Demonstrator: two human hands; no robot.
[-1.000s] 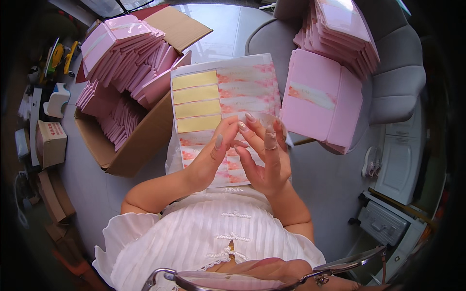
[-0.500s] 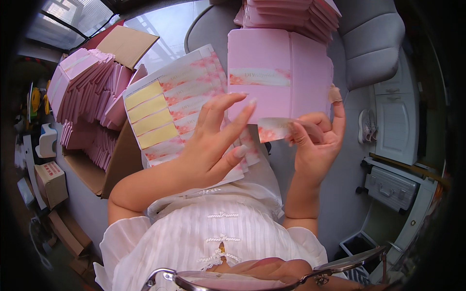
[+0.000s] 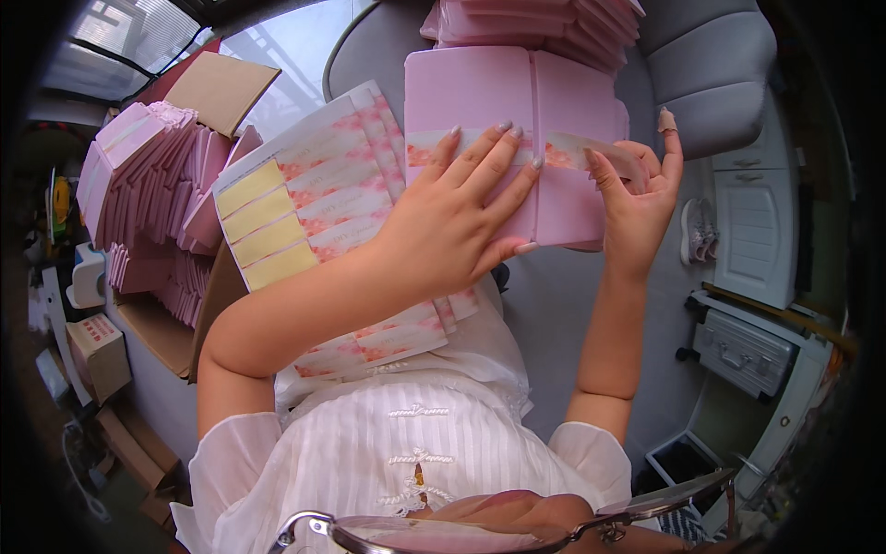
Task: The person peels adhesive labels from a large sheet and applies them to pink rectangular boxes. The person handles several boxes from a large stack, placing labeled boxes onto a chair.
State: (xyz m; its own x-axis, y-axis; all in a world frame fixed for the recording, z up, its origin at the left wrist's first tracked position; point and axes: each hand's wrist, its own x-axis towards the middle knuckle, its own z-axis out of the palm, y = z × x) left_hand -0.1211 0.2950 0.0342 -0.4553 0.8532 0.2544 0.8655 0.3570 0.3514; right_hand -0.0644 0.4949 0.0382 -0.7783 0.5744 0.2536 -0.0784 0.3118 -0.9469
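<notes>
Now the left hand (image 3: 457, 217) is lying flat, fingers spread, on the pink box (image 3: 512, 111), pressing its label strip (image 3: 577, 150); the right hand (image 3: 637, 198) is pinching that strip's end. Left of the box, a label sheet (image 3: 305, 198) is resting.

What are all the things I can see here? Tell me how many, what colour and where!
box: one, pink, flat, in front of the chest, under both hands
label strip: one, white and pink, across the box
sticker sheet: one, yellow and pink strips, on the lap, left of the box
carton: one, brown, far left, flaps open
stacked boxes: many, pink, in the carton
more boxes: a pile, pink, at the top
chair: one, grey, top right
case: one, grey, on the floor, right
left hand: flat on the box
right hand: pinching the strip's end
</notes>
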